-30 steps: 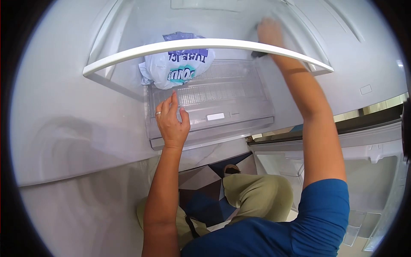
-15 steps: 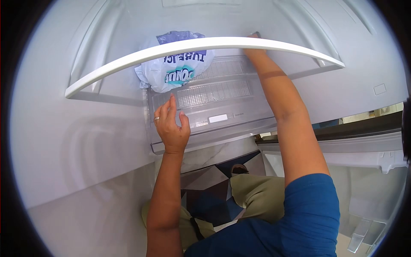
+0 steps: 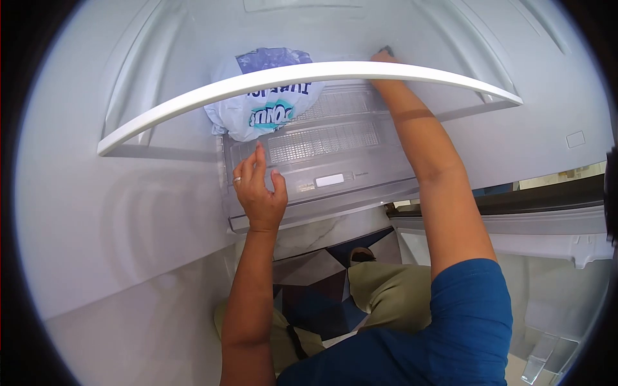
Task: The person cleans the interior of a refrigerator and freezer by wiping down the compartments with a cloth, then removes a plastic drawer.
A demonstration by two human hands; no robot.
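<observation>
My left hand [image 3: 262, 196], a ring on one finger, hovers over or rests on the clear drawer cover [image 3: 351, 164]; its fingers are apart and it holds nothing. Just beyond its fingertips lies a white and purple plastic ice bag [image 3: 225, 119] with printed letters. My right hand [image 3: 384, 58] reaches to the back of the fridge compartment, partly hidden by the white shelf rim [image 3: 444, 73]. A small dark grey bit [image 3: 386, 49] shows at its fingers; I cannot make out what it is.
The smooth fridge wall [image 3: 148, 219] stands on the left. At the right, the open door [image 3: 502, 244] carries a clear bin [image 3: 541, 360]. Below are a patterned mat [image 3: 315, 264] and my knees [image 3: 393, 289].
The view has shifted slightly, so the shelf rim sits a little lower. My right hand has moved very little at the back, and my left hand keeps its pose.
</observation>
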